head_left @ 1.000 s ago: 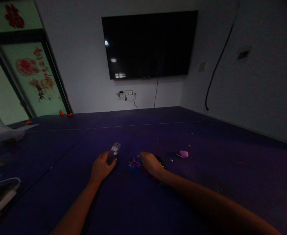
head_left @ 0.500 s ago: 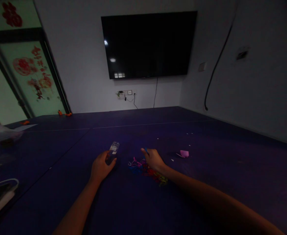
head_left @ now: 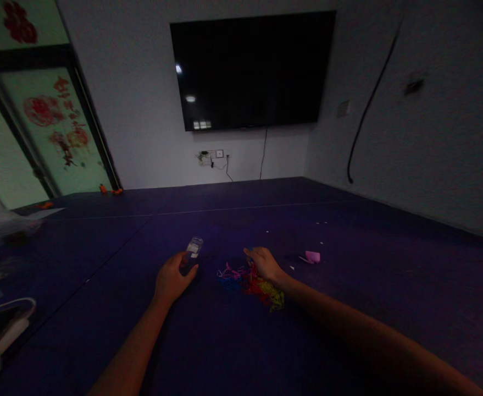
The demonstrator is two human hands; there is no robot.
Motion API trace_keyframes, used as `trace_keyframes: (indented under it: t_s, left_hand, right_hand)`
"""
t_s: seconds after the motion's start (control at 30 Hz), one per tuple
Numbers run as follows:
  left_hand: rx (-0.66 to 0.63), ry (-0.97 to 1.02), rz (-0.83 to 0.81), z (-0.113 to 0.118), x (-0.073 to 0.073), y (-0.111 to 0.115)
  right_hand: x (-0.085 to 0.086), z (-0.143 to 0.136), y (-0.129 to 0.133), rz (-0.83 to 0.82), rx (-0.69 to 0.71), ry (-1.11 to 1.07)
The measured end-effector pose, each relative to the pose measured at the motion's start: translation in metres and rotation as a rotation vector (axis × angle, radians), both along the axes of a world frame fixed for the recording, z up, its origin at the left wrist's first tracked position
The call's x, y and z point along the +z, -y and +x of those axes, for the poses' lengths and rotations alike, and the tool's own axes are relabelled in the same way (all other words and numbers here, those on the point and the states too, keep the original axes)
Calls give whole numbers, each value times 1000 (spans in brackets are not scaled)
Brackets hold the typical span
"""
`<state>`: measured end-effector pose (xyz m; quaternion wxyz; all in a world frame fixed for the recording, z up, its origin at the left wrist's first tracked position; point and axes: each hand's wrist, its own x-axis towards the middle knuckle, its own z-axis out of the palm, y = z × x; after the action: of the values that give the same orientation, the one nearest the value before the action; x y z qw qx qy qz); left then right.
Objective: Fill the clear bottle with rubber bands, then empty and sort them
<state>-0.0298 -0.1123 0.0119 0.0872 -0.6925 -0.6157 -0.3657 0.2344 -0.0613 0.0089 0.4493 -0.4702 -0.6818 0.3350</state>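
Around the near end of a clear plastic bottle (head_left: 194, 246) curl the thumb and fingers of my left hand (head_left: 173, 280); the bottle lies on the dark purple surface (head_left: 208, 341). My right hand (head_left: 264, 264) is closed in a pinch over the colourful strings, with a small blue bit showing at its fingertips. Below and left of it spreads the pile of strings (head_left: 261, 289), in pink, blue, red and yellow-green. A pink piece (head_left: 312, 257) sits to the right of my right hand.
Clear plastic bags (head_left: 2, 228) lie at the left edge, above a dark device with a white cable (head_left: 8, 335). Small white scraps (head_left: 292, 268) dot the right side. Orange objects (head_left: 116, 191) stand near the door. A large television (head_left: 253, 71) hangs on the wall.
My right hand has shifted slightly right, and its fingertips are turned more downward. More of the red and yellow-green strings show. My left hand stays by the bottle; the view has moved slightly.
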Motion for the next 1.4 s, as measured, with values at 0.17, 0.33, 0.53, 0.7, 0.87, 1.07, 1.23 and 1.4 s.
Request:
trace_keyframes:
  t_s: [0.17, 0.33, 0.53, 0.7, 0.87, 1.07, 1.23, 1.4]
  left_hand:
    - [-23, 13, 10, 0, -1, -1]
    - [-27, 36, -3, -2, -5, -3]
    - [-11, 12, -2, -2, -4, -6]
    - [-13, -5, -5, -1, -5, -7]
    - [4, 1, -12, -1, -5, -7]
    - [-12, 2, -16, 0, -3, -6]
    - [-21, 11, -9, 0, -3, -5]
    - [-18, 20, -11, 0, -3, -4]
  right_hand:
    - [7, 6, -1, 6, 182, 120]
    - [21, 11, 3, 7, 358, 390]
    - [42, 27, 15, -5, 141, 597]
    - [12, 42, 26, -76, -58, 687]
    - [-12, 36, 39, 50, 4, 697]
    - [-6, 11, 40, 192, 113, 693]
    - [-3, -1, 29, 302, 164, 672]
    - [1, -6, 26, 202, 78, 838]
